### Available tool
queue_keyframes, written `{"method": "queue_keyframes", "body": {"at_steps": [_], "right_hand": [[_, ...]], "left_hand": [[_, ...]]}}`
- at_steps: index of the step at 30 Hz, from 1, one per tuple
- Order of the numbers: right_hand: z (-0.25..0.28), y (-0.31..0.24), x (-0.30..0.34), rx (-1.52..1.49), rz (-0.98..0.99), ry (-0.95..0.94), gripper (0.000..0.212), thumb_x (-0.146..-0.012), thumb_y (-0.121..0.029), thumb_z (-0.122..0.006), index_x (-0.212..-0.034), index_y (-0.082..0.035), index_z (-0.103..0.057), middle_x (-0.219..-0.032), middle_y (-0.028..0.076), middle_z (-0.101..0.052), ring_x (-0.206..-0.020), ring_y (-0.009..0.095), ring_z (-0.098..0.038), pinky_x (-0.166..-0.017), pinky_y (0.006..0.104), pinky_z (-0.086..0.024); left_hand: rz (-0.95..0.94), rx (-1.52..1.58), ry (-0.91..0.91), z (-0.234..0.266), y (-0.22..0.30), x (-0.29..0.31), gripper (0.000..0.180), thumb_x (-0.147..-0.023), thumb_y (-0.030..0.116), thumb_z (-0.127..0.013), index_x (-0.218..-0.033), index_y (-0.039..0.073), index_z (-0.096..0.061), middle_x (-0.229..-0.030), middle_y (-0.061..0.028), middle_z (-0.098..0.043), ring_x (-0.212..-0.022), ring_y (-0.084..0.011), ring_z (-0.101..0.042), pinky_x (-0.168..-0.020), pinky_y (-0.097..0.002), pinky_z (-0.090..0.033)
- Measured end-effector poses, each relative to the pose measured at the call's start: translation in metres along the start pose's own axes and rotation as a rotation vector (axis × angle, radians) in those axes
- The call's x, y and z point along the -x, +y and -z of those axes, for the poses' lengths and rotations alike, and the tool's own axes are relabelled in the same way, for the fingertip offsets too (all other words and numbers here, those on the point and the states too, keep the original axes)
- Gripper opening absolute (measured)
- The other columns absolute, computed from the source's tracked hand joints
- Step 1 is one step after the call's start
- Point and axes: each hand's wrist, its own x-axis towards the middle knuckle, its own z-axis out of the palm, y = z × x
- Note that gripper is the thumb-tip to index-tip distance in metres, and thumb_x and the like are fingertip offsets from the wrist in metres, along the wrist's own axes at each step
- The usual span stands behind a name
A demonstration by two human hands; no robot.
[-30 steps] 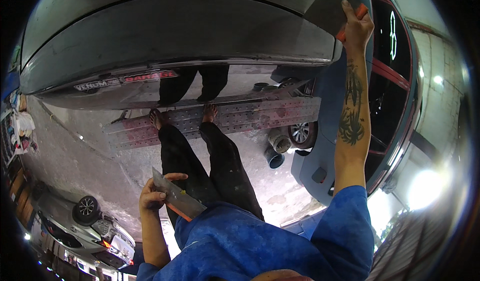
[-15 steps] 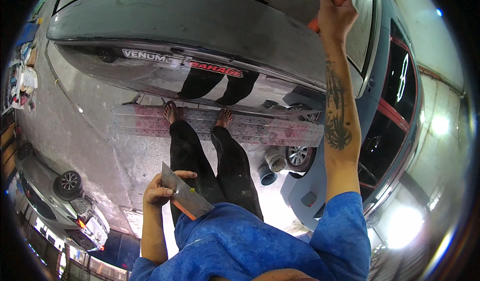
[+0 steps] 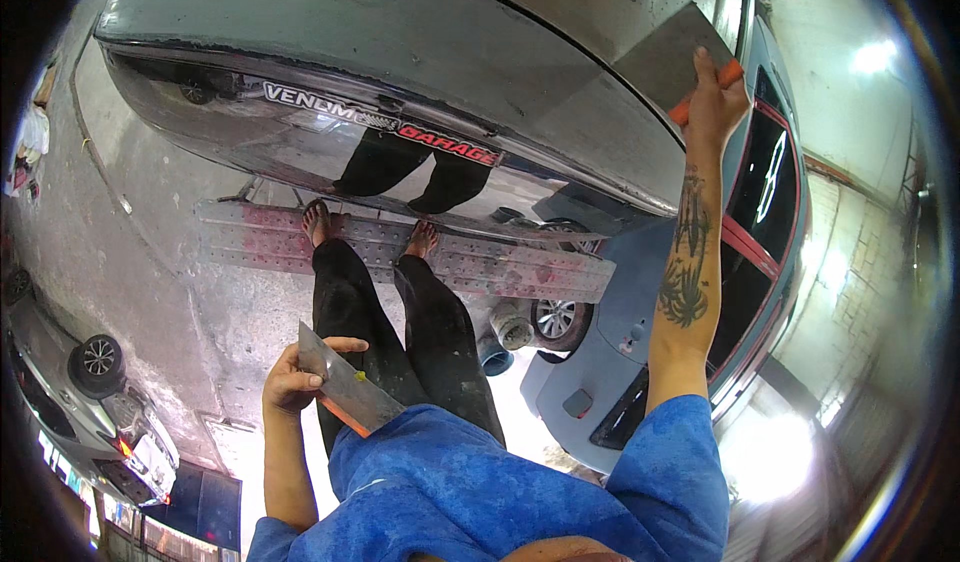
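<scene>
My right hand reaches out at the upper right, its fingers closed on the orange handle of a wide metal putty spreader. The blade's broad face shows above the far right part of the grey car panel; whether its edge touches the panel I cannot tell. Close to my body, my left hand grips a second metal putty spreader, which has an orange edge. A small yellow-green dab of putty sits on this blade. Part of that hand is hidden behind the blade.
My feet are on a perforated metal plank alongside the car. A blue-grey car stands to the right, near a bucket. Another grey car is at the lower left. Stickers line the dark glass below the panel.
My right hand has moved right and down with its spreader, whose blade now shows broadly. The left hand keeps its spreader near my body. The whole view has shifted slightly.
</scene>
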Motion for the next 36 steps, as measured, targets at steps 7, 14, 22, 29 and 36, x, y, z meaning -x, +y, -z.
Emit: {"method": "queue_keyframes", "body": {"at_steps": [7, 14, 22, 29, 36], "right_hand": [[-0.013, -0.018, 0.0, 0.223, 0.137, -0.004, 0.028, -0.081, -0.027, -0.077, -0.074, -0.005, -0.06, -0.062, 0.0, -0.059, -0.053, 0.009, -0.05, -0.051, 0.0272, -0.042], [-0.017, -0.022, -0.008, 0.036, 0.148, -0.083, 0.025, -0.082, -0.022, -0.075, -0.088, 0.0, -0.066, -0.072, 0.002, -0.063, -0.066, 0.01, -0.054, -0.063, 0.0272, -0.046], [0.008, -0.031, -0.005, -0.233, 0.03, 0.104, 0.026, -0.083, -0.019, -0.075, -0.094, -0.001, -0.06, -0.086, 0.005, -0.065, -0.074, 0.013, -0.06, -0.066, 0.0278, -0.049], [0.043, -0.064, -0.004, -0.589, -0.116, -0.158, 0.043, -0.082, -0.01, -0.073, -0.118, -0.002, -0.051, -0.113, 0.009, -0.06, -0.1, 0.022, -0.06, -0.084, 0.0381, -0.052], [0.019, -0.013, 0.015, -0.233, 0.063, -0.116, 0.058, -0.083, -0.008, -0.072, -0.131, 0.001, -0.041, -0.124, 0.013, -0.052, -0.113, 0.023, -0.05, -0.097, 0.0341, -0.039]], "left_hand": [[-0.001, -0.003, -0.023, -0.01, -0.004, 0.0, 0.073, -0.058, 0.013, -0.072, -0.115, -0.025, -0.047, -0.118, -0.0353, -0.055, -0.084, -0.0314, -0.07, -0.083, -0.0412, -0.056], [0.035, 0.007, -0.022, -0.007, -0.003, 0.004, 0.071, -0.059, 0.015, -0.073, -0.114, -0.023, -0.049, -0.121, -0.0331, -0.055, -0.088, -0.0304, -0.069, -0.082, -0.0395, -0.055], [-0.051, 0.014, 0.058, 0.011, 0.013, 0.02, 0.066, -0.058, 0.013, -0.072, -0.111, -0.02, -0.053, -0.122, -0.0352, -0.053, -0.089, -0.032, -0.068, -0.084, -0.0402, -0.055], [-0.047, 0.061, 0.026, 0.006, 0.019, 0.007, 0.063, -0.057, 0.011, -0.071, -0.109, -0.021, -0.053, -0.121, -0.0369, -0.053, -0.085, -0.0316, -0.069, -0.083, -0.0416, -0.056], [-0.033, 0.057, -0.008, -0.01, 0.007, -0.003, 0.062, -0.059, 0.012, -0.071, -0.108, -0.021, -0.054, -0.121, -0.0365, -0.053, -0.085, -0.0314, -0.069, -0.084, -0.0416, -0.056]]}}
